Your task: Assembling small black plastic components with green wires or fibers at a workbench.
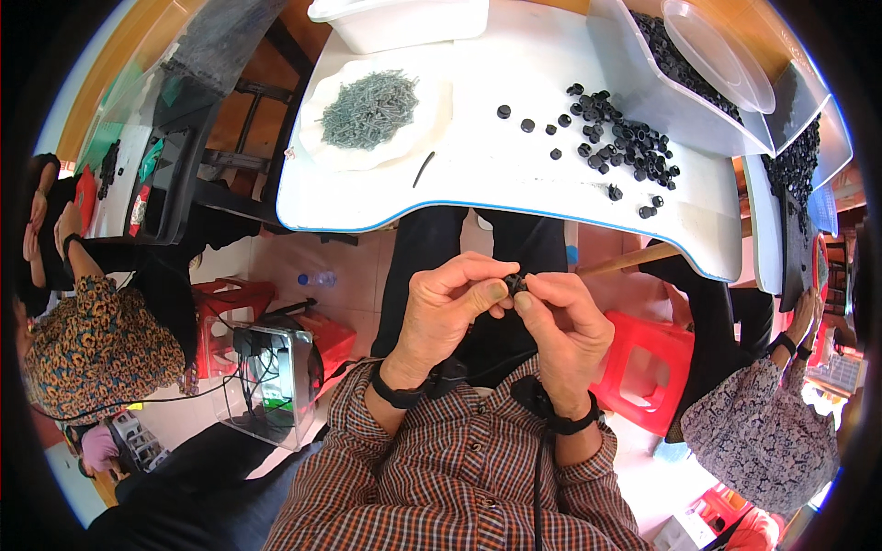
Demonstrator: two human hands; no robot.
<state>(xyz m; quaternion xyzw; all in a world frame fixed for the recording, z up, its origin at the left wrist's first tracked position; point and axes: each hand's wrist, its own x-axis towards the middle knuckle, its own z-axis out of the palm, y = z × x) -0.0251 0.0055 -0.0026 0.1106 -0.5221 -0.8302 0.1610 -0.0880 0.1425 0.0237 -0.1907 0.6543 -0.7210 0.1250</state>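
Note:
Between the fingertips of both hands, above my lap and short of the table's edge, is a small round black plastic part (515, 284). My left hand (455, 296) pinches it from the left with thumb and forefinger. From the other side my right hand (565, 321) grips the same part, thumb and fingers pressed on it. The fingers cover most of it, so its exact kind cannot be made out. On the table ahead lies a loose pile of similar black caps (634, 142). A heap of thin grey screw-like pins (369, 108) rests on a white sheet (333, 158) at the left.
The white table (487, 174) has a blue edge. A thin black strip (424, 170) lies on it. A white tub (400, 26) stands at the back; a clear bin (680, 92) of black parts stands right. Red stools (646, 367) flank me. Other people work at both sides.

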